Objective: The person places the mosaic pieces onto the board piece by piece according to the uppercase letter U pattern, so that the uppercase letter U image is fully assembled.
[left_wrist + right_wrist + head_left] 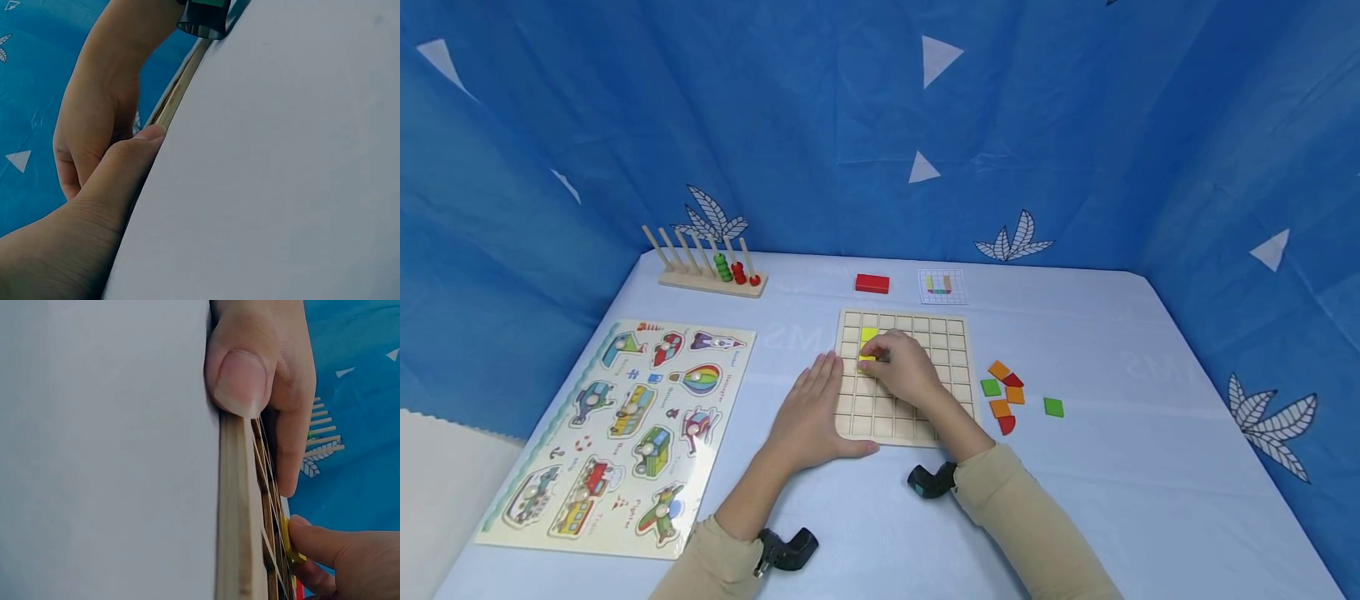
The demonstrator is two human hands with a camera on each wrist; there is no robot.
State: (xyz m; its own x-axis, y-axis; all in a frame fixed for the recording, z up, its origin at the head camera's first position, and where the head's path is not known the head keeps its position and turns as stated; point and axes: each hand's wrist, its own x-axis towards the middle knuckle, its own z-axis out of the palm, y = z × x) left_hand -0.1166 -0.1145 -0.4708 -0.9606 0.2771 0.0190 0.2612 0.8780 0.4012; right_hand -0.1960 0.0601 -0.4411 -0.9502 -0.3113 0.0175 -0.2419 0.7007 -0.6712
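A wooden grid board [874, 427] lies in the middle of the table. My left hand [808, 412] rests along its left side with fingers extended, and the thumb touches the front edge, as the left wrist view also shows at the thumb [128, 153]. Over the board's left columns, my right hand [904, 367] pinches a yellow tile [294, 540] between thumb and fingers, down at the grid. Just behind it, another yellow tile [868, 333] sits in a cell. The right fingers partly cover the pinched tile in the head view.
Loose orange, red and green tiles [991, 387] lie right of the board, with one green tile [1054, 407] farther out. Behind stand a red block [872, 284] and a pattern card [943, 287]. At left are a picture puzzle [688, 517] and a bead counting rack [711, 286].
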